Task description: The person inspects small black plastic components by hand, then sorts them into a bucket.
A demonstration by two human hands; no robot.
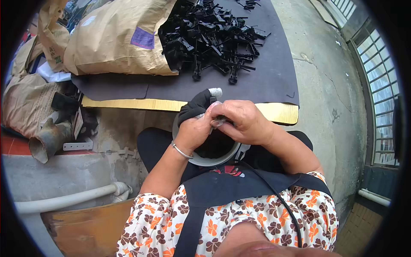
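left hand (pixel 193 127) and right hand (pixel 245 120) have fingers clamped on a small part (pixel 218 122) (mostly hidden from me) above a bucket (pixel 215 162), by the near edge of the worktop (pixel 274 88).

A dark apron (pixel 203 192) covers a white, orange-and-brown flowered shirt (pixel 314 210).

No writing is showing clearly enough to read: a purple label (pixel 142 38) is sitting on the paper bag (pixel 102 47) along the counter's (pixel 276 64) left edge; blurred print is marking the brown sack (pixel 32 100) beyond.
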